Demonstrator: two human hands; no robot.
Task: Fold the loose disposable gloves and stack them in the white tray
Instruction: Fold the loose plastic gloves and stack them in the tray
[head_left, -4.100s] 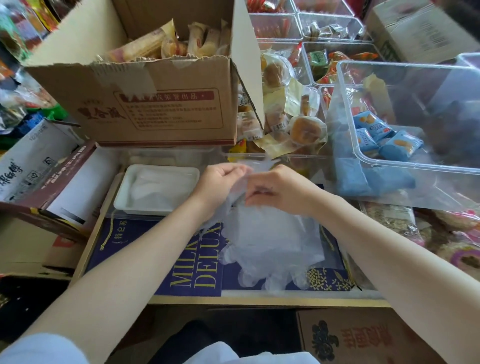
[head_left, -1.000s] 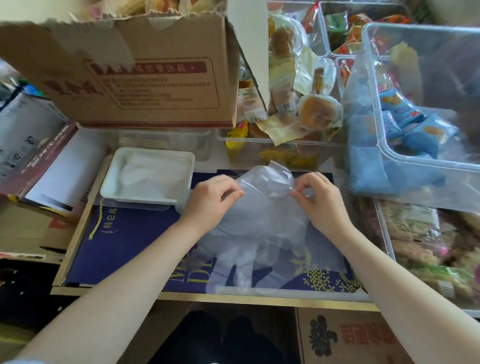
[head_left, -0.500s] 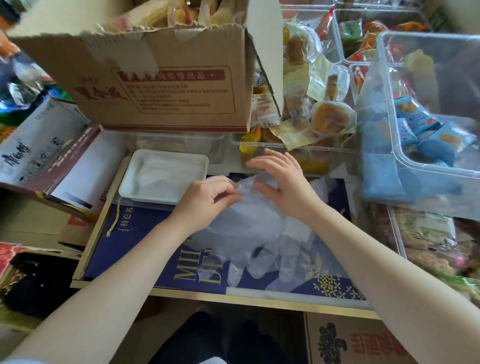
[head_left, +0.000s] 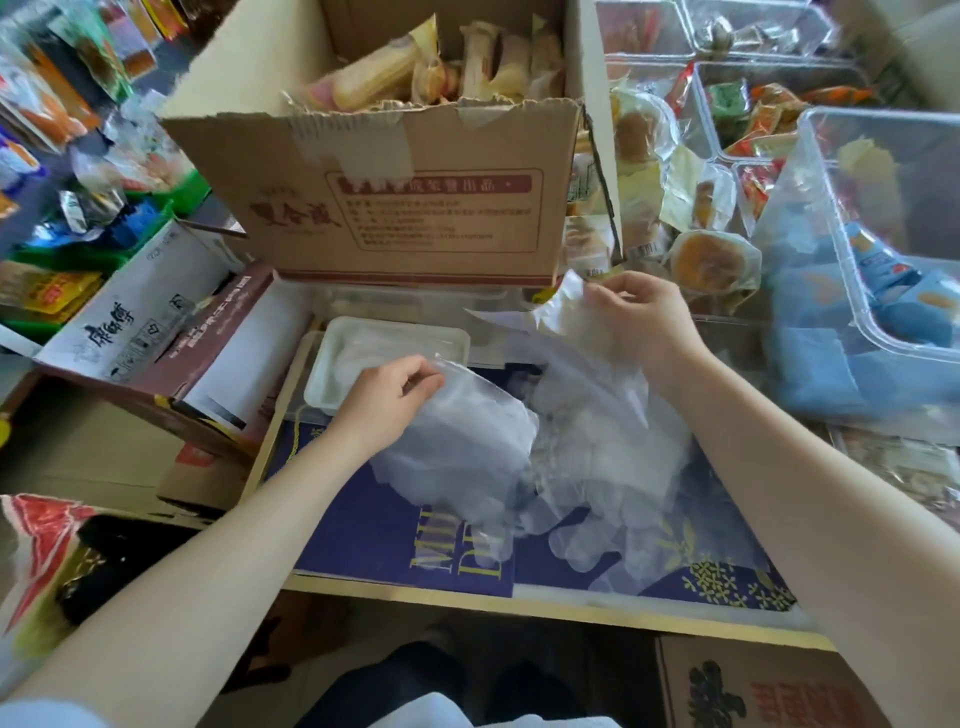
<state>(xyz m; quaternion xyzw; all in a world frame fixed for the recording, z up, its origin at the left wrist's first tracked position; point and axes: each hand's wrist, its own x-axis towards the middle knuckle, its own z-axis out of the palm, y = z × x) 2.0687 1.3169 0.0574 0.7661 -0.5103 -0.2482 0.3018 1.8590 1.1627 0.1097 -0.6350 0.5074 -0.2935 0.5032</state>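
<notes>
A pile of clear disposable gloves (head_left: 602, 457) lies on the dark blue box lid (head_left: 363, 525). My left hand (head_left: 387, 400) pinches the cuff of one clear glove (head_left: 467, 441), whose fingers hang down over the lid. My right hand (head_left: 639, 325) pinches the cuff of another clear glove (head_left: 563, 306), lifted near the cardboard box. The white tray (head_left: 322, 384) stands just left of my left hand, with folded clear gloves inside it.
A large cardboard box (head_left: 395, 208) of wrapped snacks stands behind the tray. Clear plastic bins (head_left: 883, 234) with packets crowd the right side. A brown and white carton (head_left: 156, 338) lies at the left. Another cardboard box (head_left: 753, 686) sits below the lid's front edge.
My hands have drawn apart. The right hand rose toward the cardboard box with a glove's cuff pinched, while the left keeps its glove near the tray.
</notes>
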